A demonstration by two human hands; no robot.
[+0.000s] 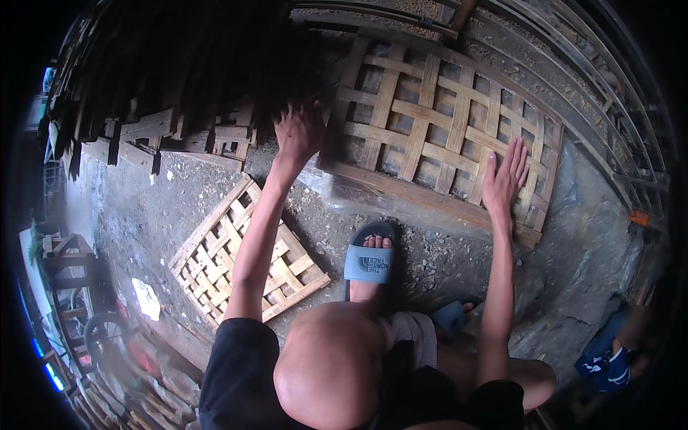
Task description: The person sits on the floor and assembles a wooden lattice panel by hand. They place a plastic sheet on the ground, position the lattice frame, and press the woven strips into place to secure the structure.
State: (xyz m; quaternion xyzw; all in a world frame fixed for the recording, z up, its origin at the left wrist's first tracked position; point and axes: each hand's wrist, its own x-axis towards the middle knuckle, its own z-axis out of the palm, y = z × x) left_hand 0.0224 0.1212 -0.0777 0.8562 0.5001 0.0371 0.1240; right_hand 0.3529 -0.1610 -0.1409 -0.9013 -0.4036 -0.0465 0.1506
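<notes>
A wooden frame with woven light slats point(428, 104), like a lattice panel, lies in front of me at the far right. My right hand point(506, 178) rests on its near right part, with the fingers stretched out flat over the slats. Just off the panel's left end is my left hand point(298, 133), fingers spread, over the shadowed side of a dark stack. Nothing shows in either hand. On the ground below my left forearm sits a smaller woven lattice panel point(287, 271), partly hidden by the arm.
Stacked slatted wooden pieces point(147, 129) fill the dark far left. Long wooden strips point(566, 86) run along the far right. My sandalled foot point(369, 261) is on the gritty floor between the panels. A wheel point(106, 333) stands at left; another person point(616, 351) is at lower right.
</notes>
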